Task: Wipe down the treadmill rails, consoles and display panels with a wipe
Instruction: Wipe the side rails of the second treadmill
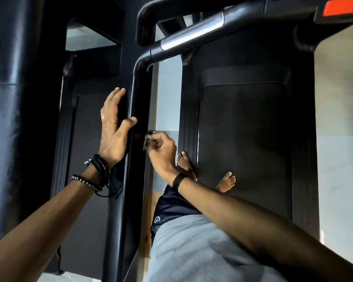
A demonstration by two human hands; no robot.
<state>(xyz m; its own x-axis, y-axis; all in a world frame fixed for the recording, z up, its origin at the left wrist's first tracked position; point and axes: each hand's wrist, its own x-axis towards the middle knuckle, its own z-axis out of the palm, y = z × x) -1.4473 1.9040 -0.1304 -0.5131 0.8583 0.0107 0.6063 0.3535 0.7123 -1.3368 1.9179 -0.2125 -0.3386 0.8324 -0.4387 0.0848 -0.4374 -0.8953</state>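
Mostly hidden in the curled fingers of the right hand [161,146], a small crumpled wipe [148,139] was pinched against the inner side of the black side rail [134,102], its shape blurred. Beside it, the left hand [112,127] lay flat with fingers straight on the rail's outer face, thumb touching the tube. One round white logo [157,219] on the dark shorts was too small to read; two bare feet stood on the belt [243,139].
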